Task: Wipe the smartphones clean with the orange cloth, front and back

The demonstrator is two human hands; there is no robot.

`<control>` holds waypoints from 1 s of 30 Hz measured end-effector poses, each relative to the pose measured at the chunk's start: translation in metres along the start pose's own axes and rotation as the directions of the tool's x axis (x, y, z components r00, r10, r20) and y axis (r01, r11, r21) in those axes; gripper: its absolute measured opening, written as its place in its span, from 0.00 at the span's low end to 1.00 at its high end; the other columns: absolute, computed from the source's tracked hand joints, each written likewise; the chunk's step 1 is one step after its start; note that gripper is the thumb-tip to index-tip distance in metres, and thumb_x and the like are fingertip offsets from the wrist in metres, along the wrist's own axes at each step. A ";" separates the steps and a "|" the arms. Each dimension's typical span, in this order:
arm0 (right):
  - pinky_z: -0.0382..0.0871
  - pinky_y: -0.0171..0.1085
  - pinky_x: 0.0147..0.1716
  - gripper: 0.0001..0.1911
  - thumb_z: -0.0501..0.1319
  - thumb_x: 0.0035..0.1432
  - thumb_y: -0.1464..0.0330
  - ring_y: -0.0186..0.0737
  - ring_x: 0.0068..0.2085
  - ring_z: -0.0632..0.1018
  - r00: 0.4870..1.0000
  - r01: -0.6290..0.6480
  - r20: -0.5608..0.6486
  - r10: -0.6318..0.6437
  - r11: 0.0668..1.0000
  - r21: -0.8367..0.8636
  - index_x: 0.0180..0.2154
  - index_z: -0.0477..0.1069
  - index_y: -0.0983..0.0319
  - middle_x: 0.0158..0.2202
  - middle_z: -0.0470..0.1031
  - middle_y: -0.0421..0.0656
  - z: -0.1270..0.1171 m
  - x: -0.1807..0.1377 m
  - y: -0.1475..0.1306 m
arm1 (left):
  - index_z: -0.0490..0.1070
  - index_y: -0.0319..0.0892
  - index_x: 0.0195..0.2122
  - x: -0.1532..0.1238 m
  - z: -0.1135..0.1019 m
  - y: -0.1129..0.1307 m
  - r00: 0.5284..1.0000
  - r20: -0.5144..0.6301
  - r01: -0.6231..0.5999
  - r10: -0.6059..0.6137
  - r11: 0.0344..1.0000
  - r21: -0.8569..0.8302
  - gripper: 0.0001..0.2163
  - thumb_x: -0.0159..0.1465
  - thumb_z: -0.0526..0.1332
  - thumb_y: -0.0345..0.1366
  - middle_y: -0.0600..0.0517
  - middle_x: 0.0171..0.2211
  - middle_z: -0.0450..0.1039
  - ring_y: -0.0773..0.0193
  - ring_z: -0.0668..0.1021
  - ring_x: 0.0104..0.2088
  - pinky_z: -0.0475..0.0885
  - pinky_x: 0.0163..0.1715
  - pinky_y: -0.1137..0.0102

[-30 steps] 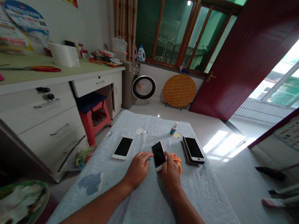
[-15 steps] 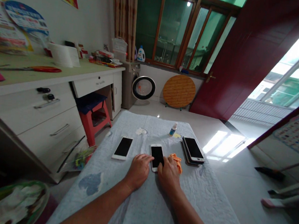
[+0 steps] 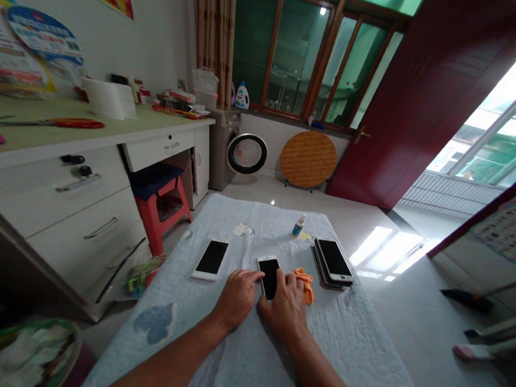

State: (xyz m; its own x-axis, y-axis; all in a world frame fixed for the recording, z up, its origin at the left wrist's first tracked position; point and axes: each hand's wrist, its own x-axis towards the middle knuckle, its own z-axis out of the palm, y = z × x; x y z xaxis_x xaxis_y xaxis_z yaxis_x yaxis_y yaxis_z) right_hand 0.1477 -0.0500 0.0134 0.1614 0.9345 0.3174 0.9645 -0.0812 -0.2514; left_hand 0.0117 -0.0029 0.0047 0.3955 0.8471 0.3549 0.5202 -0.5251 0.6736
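"Two hands, doing what?"
"Flanking a white phone (image 3: 270,270): my left hand (image 3: 236,297) curls loosely at its edge, my right hand (image 3: 285,304) spreads fingers over its other side. Grip? I can't tell."
"Nearby?"
"Orange cloth (image 3: 307,287), right of those fingers."

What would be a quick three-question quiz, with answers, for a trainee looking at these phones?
1. True or false: the right hand touches the middle phone.

2. Which lies between the middle phone and the phone stack?
A) scissors
B) orange cloth
C) paper roll

3. Fill in, as the person sees it: the lone phone lies to the ___ of the middle phone.

Key: 1 true; 2 B; 3 left.
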 end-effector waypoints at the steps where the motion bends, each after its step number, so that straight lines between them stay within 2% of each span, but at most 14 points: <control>1: 0.59 0.43 0.42 0.21 0.60 0.48 0.66 0.50 0.40 0.68 1.000 0.004 0.003 -0.004 1.000 -0.001 0.46 0.67 0.61 0.37 0.69 0.49 -0.001 -0.001 0.001 | 0.75 0.42 0.45 0.000 0.000 0.000 1.000 -0.006 0.003 -0.003 1.000 -0.006 0.19 0.58 0.49 0.25 0.48 0.42 0.77 0.59 0.76 0.45 0.67 0.52 0.60; 7: 0.59 0.44 0.45 0.23 0.60 0.46 0.66 0.51 0.44 0.67 0.999 0.040 -0.010 -0.039 0.998 0.046 0.48 0.67 0.62 0.38 0.70 0.49 -0.016 -0.004 0.002 | 0.73 0.42 0.45 0.000 -0.004 0.000 0.995 -0.095 -0.029 0.025 0.999 -0.041 0.18 0.60 0.49 0.26 0.48 0.43 0.76 0.59 0.75 0.47 0.68 0.52 0.61; 11: 0.60 0.44 0.47 0.26 0.61 0.46 0.67 0.50 0.45 0.67 0.995 0.076 -0.077 -0.068 0.992 0.100 0.49 0.66 0.64 0.41 0.71 0.49 -0.026 0.001 0.011 | 0.72 0.42 0.46 0.001 -0.009 -0.002 0.987 -0.153 -0.060 0.053 0.997 -0.042 0.18 0.61 0.48 0.26 0.48 0.45 0.75 0.60 0.74 0.48 0.67 0.53 0.60; 15: 0.61 0.45 0.47 0.25 0.60 0.49 0.63 0.49 0.45 0.68 0.964 0.072 -0.263 -0.040 0.991 0.112 0.50 0.66 0.65 0.44 0.72 0.50 -0.034 0.019 0.045 | 0.71 0.43 0.47 0.002 -0.010 -0.005 0.981 -0.180 -0.080 0.077 0.997 -0.010 0.18 0.61 0.48 0.26 0.49 0.45 0.74 0.60 0.73 0.49 0.66 0.55 0.58; 17: 0.61 0.46 0.48 0.25 0.59 0.49 0.61 0.50 0.45 0.69 0.934 0.010 -0.356 0.025 0.996 0.094 0.49 0.67 0.65 0.46 0.72 0.51 -0.041 0.031 0.069 | 0.71 0.43 0.47 0.002 -0.010 -0.006 0.979 -0.184 -0.087 0.087 0.996 0.006 0.18 0.61 0.48 0.26 0.49 0.45 0.74 0.59 0.73 0.49 0.65 0.55 0.57; 19: 0.60 0.45 0.48 0.26 0.59 0.48 0.61 0.50 0.44 0.70 0.910 -0.100 -0.398 0.117 0.993 0.063 0.48 0.68 0.67 0.44 0.74 0.52 -0.047 0.043 0.093 | 0.71 0.42 0.47 0.003 -0.010 -0.007 0.977 -0.190 -0.092 0.094 0.996 0.018 0.17 0.61 0.48 0.26 0.48 0.45 0.74 0.59 0.73 0.49 0.65 0.55 0.57; 21: 0.59 0.45 0.48 0.26 0.59 0.48 0.60 0.49 0.43 0.71 0.903 -0.195 -0.385 0.190 0.980 0.025 0.47 0.69 0.66 0.42 0.75 0.51 -0.053 0.053 0.112 | 0.71 0.42 0.47 0.003 -0.011 -0.006 0.976 -0.191 -0.098 0.102 0.995 0.030 0.17 0.61 0.48 0.27 0.48 0.45 0.74 0.58 0.73 0.49 0.66 0.54 0.56; 24: 0.58 0.44 0.46 0.26 0.58 0.48 0.58 0.49 0.41 0.72 0.918 -0.256 -0.320 0.234 0.966 -0.027 0.46 0.69 0.66 0.40 0.76 0.50 -0.057 0.064 0.129 | 0.72 0.43 0.47 0.003 -0.012 -0.005 0.974 -0.195 -0.110 0.118 0.993 0.052 0.17 0.61 0.49 0.27 0.48 0.45 0.75 0.58 0.73 0.48 0.65 0.54 0.55; 30: 0.57 0.42 0.45 0.26 0.58 0.48 0.58 0.48 0.40 0.73 0.932 -0.298 -0.249 0.263 0.947 -0.116 0.46 0.70 0.66 0.38 0.76 0.51 -0.048 0.070 0.139 | 0.71 0.43 0.47 0.004 -0.015 -0.007 0.963 -0.221 -0.131 0.155 0.984 0.119 0.16 0.62 0.50 0.28 0.48 0.45 0.75 0.57 0.73 0.48 0.64 0.55 0.56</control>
State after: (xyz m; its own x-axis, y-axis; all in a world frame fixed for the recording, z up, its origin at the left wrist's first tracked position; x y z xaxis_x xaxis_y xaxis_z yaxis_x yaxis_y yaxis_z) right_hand 0.3034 -0.0126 0.0448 0.4560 0.7636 0.4572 0.8899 -0.3960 -0.2264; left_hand -0.0015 0.0050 0.0107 0.2944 0.7527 0.5889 0.5502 -0.6373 0.5396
